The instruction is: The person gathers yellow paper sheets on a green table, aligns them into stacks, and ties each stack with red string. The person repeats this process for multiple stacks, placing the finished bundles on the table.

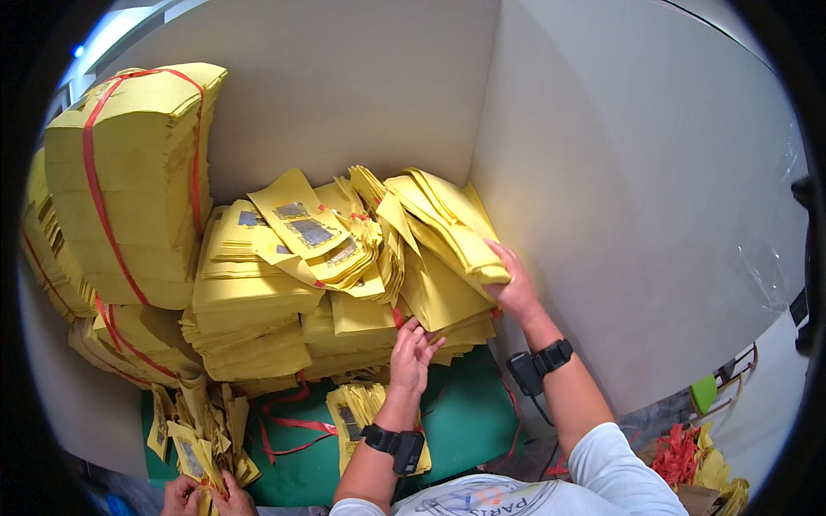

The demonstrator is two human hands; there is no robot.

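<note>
My right hand (514,282) grips the lower end of a folded sheaf of yellow paper (452,226) that leans on the pile by the right wall. Lower down, my left hand (412,348) is at the edge of a large yellow sheet (445,297), close to a bit of red ribbon (398,316); whether its fingers pinch the sheet is unclear. Between the hands and the back wall lie loose bundles of yellow paper with printed silvery panels (310,232). Under my left forearm another printed bundle (352,413) rests on the green tabletop (464,413).
A tall yellow paper stack (129,193) tied with red ribbon stands at left. Grey panels (355,84) enclose the back and right. At bottom left, another person's hands (206,496) hold yellow papers. Red ribbon scraps (676,455) lie at lower right.
</note>
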